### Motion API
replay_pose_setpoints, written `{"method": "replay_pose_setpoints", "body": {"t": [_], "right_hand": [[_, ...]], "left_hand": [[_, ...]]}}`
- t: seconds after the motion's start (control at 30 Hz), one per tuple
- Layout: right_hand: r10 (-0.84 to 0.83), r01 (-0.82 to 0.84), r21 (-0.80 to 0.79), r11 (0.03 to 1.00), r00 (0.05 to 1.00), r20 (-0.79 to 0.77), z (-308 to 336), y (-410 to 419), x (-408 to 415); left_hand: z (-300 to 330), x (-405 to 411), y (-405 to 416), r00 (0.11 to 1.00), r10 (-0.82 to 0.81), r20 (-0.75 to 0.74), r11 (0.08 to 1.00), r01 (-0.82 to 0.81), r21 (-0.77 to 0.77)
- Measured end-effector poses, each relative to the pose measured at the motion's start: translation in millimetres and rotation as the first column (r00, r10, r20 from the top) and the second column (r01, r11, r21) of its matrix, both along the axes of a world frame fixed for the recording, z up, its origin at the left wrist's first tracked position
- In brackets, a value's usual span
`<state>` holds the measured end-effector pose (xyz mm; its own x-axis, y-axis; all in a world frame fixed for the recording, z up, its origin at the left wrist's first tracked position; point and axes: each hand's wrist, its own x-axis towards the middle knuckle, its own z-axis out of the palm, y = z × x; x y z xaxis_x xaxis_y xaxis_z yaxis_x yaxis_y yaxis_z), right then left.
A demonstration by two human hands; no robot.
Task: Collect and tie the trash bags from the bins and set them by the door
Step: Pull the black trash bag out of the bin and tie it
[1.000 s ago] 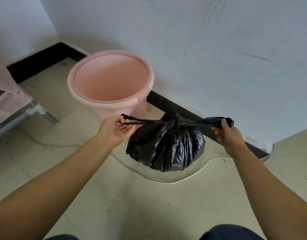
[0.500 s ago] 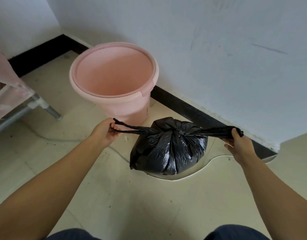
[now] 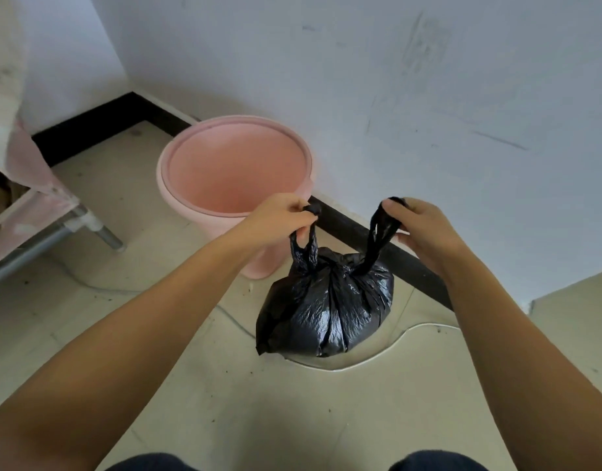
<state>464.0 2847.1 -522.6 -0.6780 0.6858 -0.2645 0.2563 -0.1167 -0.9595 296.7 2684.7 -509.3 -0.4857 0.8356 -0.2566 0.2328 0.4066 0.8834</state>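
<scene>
The left hand (image 3: 279,217) is gripping one twisted handle of the black trash bag (image 3: 326,307), and the right hand (image 3: 420,231) is gripping the other handle with curled fingers. The two handles are rising up from the knot at the top of the bag. The bag is hanging between the hands, low over the pale floor (image 3: 224,402); I cannot tell if it is touching it. The pink bin (image 3: 204,212) is standing to the far left of the bag, near the white wall (image 3: 428,96). A white cable (image 3: 394,345) is lying on the floor just beside the bag.
</scene>
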Motion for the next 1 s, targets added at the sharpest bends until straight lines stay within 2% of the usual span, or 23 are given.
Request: {"method": "replay_pose_setpoints", "body": {"t": [0.1,0.2,0.27,0.37,0.47,0.53,0.63,0.73,0.83,1.0], "right_hand": [[-0.007,0.007,0.007,1.000,0.998,0.058,17.0,-15.9,-10.1],[0.025,-0.020,-0.131,0.991,0.999,0.036,47.3,-30.6,-9.6],[0.099,-0.097,-0.197,0.976,0.995,0.003,74.2,-38.6,-4.2],[0.167,-0.164,-0.210,0.964,0.986,-0.006,125.7,-46.8,4.7],[0.213,-0.206,-0.185,0.961,0.977,0.018,192.2,-53.3,10.2],[0.297,-0.290,-0.173,0.941,0.955,0.016,239.1,-59.8,11.6],[0.424,-0.420,-0.061,0.906,0.900,0.105,309.7,-76.6,4.3],[0.377,-0.423,0.149,0.894,0.889,0.261,365.5,-93.5,-10.7],[0.350,-0.475,0.360,0.803,0.865,0.361,414.4,-111.0,-24.2],[0.381,-0.563,0.521,0.642,0.823,0.421,502.4,-127.8,-41.7]], "left_hand": [[32.2,19.7,7.2,0.952,-0.285,-0.108,0.956,0.274,-0.104],[74.2,38.8,10.4,0.857,-0.451,-0.249,0.893,0.428,-0.143],[107.6,43.1,13.3,0.834,-0.440,-0.332,0.896,0.429,-0.110],[162.2,43.5,13.0,0.846,-0.367,-0.386,0.927,0.366,-0.078],[216.8,42.5,6.8,0.909,-0.261,-0.324,0.964,0.265,-0.033],[257.6,42.3,-0.8,0.941,-0.207,-0.266,0.977,0.211,-0.016],[321.0,37.6,-14.9,0.972,-0.160,-0.170,0.987,0.155,-0.042],[379.8,31.7,-31.1,0.953,-0.204,-0.225,0.976,0.179,-0.127],[433.5,26.2,-48.1,0.939,-0.246,-0.239,0.965,0.214,-0.154],[513.6,10.7,-76.8,0.934,-0.168,-0.316,0.984,0.141,-0.108]]}}
